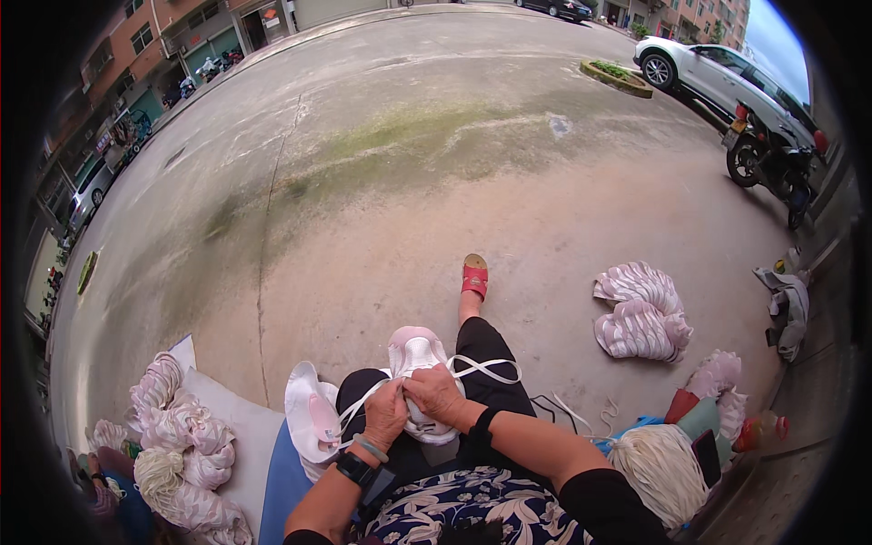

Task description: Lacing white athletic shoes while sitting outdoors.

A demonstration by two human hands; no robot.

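White lace pinched in left hand and right hand, both closed, at pink-white upper propped on lap; stacked uppers laid on ground ahead and right of lap, heaped uppers left of it.

Shoe upper on lap; upper heap left; cord bundle right, stacked uppers on ground beyond.

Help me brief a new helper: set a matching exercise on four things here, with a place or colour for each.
Things:
1. White lace
2. Shoe upper
3. Sandal
4. Motorcycle

Places or colours:
A. Red
B. Near the white car
C. Pink and white
D. Looping out beside the right hand

Pairs: 1-D, 2-C, 3-A, 4-B
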